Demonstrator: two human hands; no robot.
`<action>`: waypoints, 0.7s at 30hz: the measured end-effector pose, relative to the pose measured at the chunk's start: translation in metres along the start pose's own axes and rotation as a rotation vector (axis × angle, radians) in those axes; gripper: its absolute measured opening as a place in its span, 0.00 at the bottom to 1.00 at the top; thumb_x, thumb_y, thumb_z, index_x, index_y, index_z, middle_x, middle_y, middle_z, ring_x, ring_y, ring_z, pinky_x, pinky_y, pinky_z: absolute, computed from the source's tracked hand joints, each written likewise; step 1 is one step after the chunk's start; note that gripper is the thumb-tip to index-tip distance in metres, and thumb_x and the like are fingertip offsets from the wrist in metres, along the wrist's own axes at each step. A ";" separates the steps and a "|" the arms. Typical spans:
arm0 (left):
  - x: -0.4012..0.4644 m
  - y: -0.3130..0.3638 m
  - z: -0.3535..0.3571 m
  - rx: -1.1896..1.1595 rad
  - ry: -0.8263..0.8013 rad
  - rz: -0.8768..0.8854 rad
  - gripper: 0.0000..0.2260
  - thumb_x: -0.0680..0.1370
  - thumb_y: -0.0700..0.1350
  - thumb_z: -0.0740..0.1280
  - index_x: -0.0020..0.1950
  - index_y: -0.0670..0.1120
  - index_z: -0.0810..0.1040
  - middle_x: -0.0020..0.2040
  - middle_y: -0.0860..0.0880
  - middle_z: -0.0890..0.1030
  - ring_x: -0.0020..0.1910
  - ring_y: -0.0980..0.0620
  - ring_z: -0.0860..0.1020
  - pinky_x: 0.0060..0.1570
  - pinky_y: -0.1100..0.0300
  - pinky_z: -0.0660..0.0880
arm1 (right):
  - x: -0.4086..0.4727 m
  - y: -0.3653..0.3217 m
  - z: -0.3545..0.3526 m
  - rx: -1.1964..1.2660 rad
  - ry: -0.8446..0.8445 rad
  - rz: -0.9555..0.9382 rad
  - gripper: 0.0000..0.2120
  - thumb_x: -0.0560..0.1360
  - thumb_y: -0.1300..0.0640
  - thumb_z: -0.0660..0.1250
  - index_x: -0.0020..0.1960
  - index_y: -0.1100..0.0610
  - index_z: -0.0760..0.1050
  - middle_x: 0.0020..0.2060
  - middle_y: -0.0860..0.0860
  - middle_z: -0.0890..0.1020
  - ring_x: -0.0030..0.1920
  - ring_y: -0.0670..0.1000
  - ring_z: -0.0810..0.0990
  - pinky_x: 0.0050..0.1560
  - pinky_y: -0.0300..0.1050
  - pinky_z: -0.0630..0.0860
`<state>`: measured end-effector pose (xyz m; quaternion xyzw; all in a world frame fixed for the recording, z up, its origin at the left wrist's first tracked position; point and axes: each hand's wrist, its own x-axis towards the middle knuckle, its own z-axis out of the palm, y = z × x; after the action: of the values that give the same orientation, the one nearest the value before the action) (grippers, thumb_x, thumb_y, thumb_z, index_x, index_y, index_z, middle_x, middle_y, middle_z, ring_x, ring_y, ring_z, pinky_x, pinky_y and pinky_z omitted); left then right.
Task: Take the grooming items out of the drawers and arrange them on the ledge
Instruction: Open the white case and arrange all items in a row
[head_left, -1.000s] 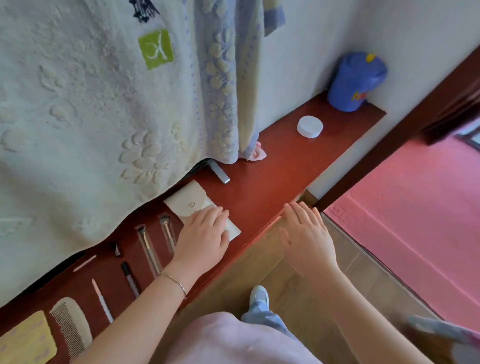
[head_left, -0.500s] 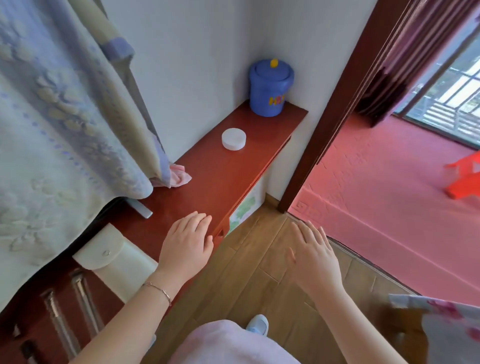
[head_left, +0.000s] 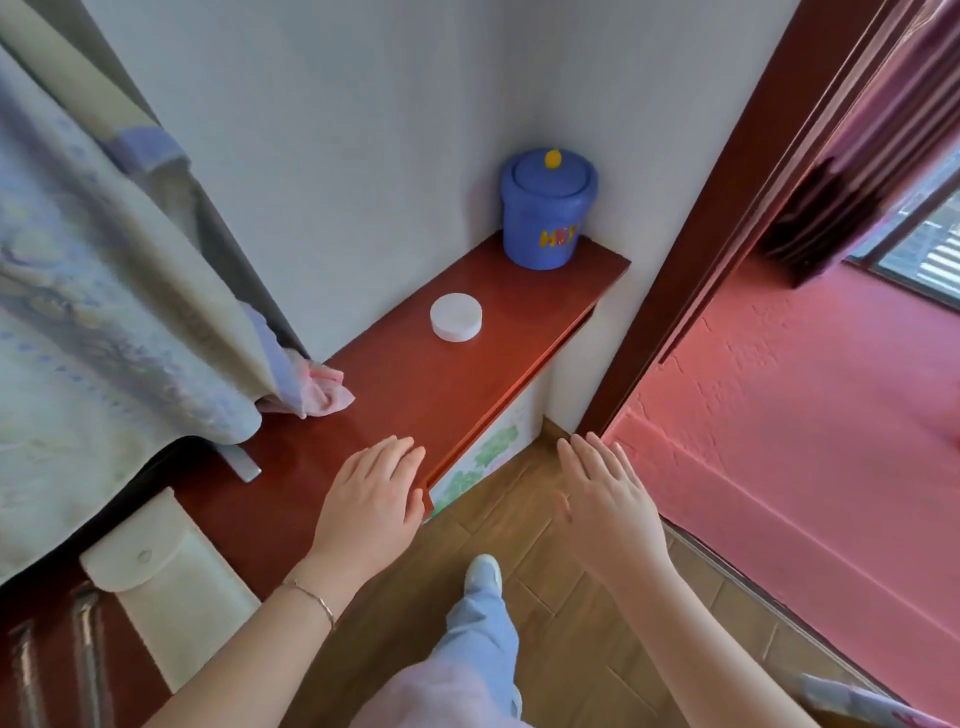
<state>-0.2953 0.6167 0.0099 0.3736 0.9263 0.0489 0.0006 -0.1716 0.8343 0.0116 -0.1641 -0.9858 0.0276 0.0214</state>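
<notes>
A red-brown wooden ledge (head_left: 447, 384) runs along the white wall. On it lie a cream snap pouch (head_left: 166, 577) at the lower left and two clear tubes (head_left: 85, 654) beside it at the frame's bottom edge. Farther along sit a white round tin (head_left: 456, 317) and a blue lidded pot (head_left: 545, 208) in the corner. My left hand (head_left: 371, 506) hovers flat over the ledge's front edge, fingers straight, holding nothing. My right hand (head_left: 610, 501) is spread open over the wooden floor, apart from the ledge.
Pale towels (head_left: 104, 291) hang over the ledge's left part, with a pink cloth (head_left: 324, 395) at their hem. A dark wooden door frame (head_left: 722, 218) stands right of the ledge, with red carpet (head_left: 800, 426) beyond. My foot (head_left: 483, 574) stands on the wood floor.
My left hand has come off the cream pouch and moved right along the ledge. My view has swung right, so the comb and small tools have left the frame.
</notes>
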 end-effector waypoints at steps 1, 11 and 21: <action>0.008 0.000 0.003 -0.001 0.002 -0.005 0.18 0.71 0.46 0.70 0.60 0.44 0.78 0.59 0.46 0.79 0.61 0.47 0.76 0.58 0.51 0.74 | 0.007 0.005 0.001 0.001 0.012 -0.005 0.27 0.67 0.53 0.74 0.63 0.62 0.74 0.59 0.57 0.80 0.63 0.58 0.75 0.65 0.57 0.66; 0.099 -0.001 0.016 -0.086 0.047 -0.132 0.23 0.73 0.53 0.55 0.60 0.43 0.78 0.58 0.46 0.79 0.60 0.47 0.77 0.56 0.51 0.75 | 0.109 0.051 -0.004 -0.075 -0.063 -0.145 0.27 0.62 0.51 0.76 0.59 0.60 0.78 0.54 0.54 0.82 0.57 0.55 0.80 0.60 0.55 0.75; 0.145 -0.019 0.022 -0.127 0.045 -0.292 0.19 0.72 0.50 0.66 0.60 0.43 0.78 0.58 0.46 0.79 0.60 0.47 0.77 0.57 0.50 0.74 | 0.214 0.027 0.006 -0.060 -0.128 -0.348 0.28 0.59 0.51 0.77 0.56 0.61 0.80 0.52 0.55 0.83 0.55 0.54 0.81 0.57 0.53 0.75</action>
<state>-0.4120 0.7056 -0.0084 0.2330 0.9656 0.1152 0.0107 -0.3659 0.9289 0.0106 0.0105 -0.9991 0.0045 -0.0419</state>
